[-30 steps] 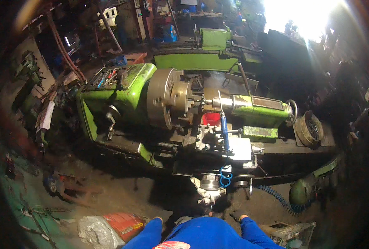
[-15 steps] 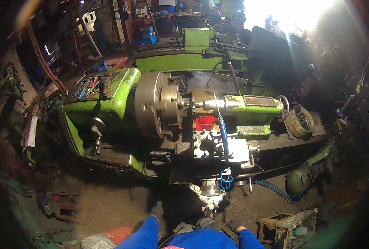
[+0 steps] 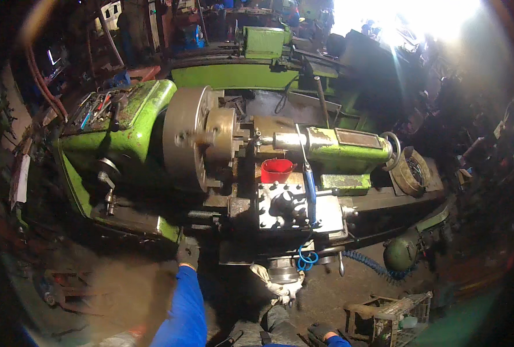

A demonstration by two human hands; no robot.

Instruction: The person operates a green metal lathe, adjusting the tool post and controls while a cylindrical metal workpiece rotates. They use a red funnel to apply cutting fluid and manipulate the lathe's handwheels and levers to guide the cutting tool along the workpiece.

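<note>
A large green lathe (image 3: 135, 139) stands in front of me, with a big round steel chuck (image 3: 184, 139) at its left. My left hand (image 3: 188, 253), in a dark glove, is closed at the lathe's lower front, around what looks like a thin lever (image 3: 180, 233). My gloved right hand (image 3: 320, 332) is low by my thigh, away from the machine; how its fingers lie is unclear. A red plastic cup (image 3: 276, 170) stands behind the tool post (image 3: 281, 203). A blue-handled air gun (image 3: 310, 186) lies beside the post, its coiled hose (image 3: 308, 258) hanging down.
The tailstock (image 3: 344, 149) and its handwheel (image 3: 392, 151) are to the right, near a round tub (image 3: 410, 172) of metal pieces. A rag (image 3: 283, 287) hangs round the front handwheel. A wire crate (image 3: 404, 317) stands on the floor. Tools lie on the headstock. Another green machine (image 3: 228, 75) stands behind.
My left hand has reached forward to the lathe's lower front and closed there. The view has shifted, so the lathe sits further left. My right hand is still low.
</note>
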